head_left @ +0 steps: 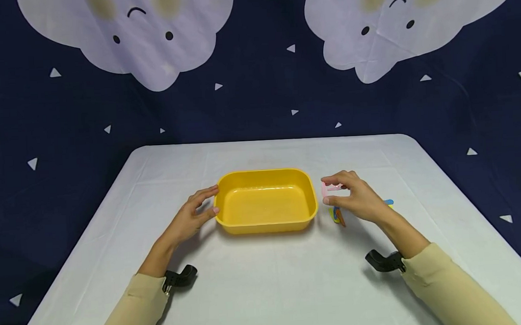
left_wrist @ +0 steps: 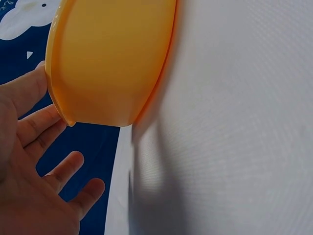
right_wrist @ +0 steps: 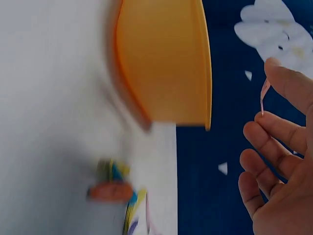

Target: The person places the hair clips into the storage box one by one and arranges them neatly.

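A yellow rectangular plastic basin stands on the white table. The left hand touches its left end, thumb and forefinger apart along the rim, the other fingers loosely extended in the left wrist view. To the right of the basin, the right hand is raised above the table. Between its thumb and forefinger it pinches a thin pink piece, too small to identify. Below that hand lie several small colourful pieces, among them an orange one, blurred in the right wrist view and partly hidden in the head view.
A blue piece shows beyond the right wrist. The white-covered table has rounded far corners. A dark blue cloth with clouds and triangles hangs behind it. Black wrist cameras sit on both forearms.
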